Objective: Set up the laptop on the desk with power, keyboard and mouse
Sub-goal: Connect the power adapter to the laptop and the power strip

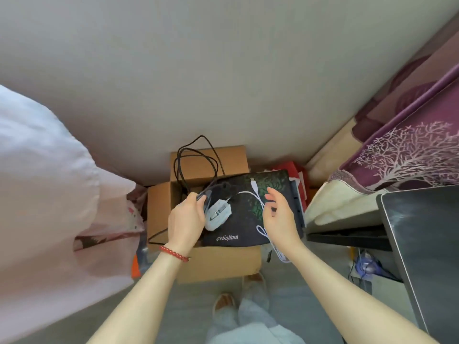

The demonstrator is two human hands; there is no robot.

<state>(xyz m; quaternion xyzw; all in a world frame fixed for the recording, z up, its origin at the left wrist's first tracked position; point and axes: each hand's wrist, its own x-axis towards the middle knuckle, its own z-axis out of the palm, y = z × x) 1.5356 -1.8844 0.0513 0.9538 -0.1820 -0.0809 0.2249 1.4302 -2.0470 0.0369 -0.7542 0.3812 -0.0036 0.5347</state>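
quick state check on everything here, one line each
left hand: grips the black cable and white charger
right hand: open, holds nothing
white charger: lifted over the mat
black cable: looped, hanging
white cable: loose, trailing down
cardboard box: flaps open
mouse mat: lying across the box

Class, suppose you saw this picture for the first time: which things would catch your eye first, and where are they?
At the centre, the left hand holds a white power adapter and looped black cable over an open brown cardboard box. Beside it the right hand hovers open over a thin white cable lying on a dark patterned mouse mat. At the right edge hangs a purple curtain with a white tree print.
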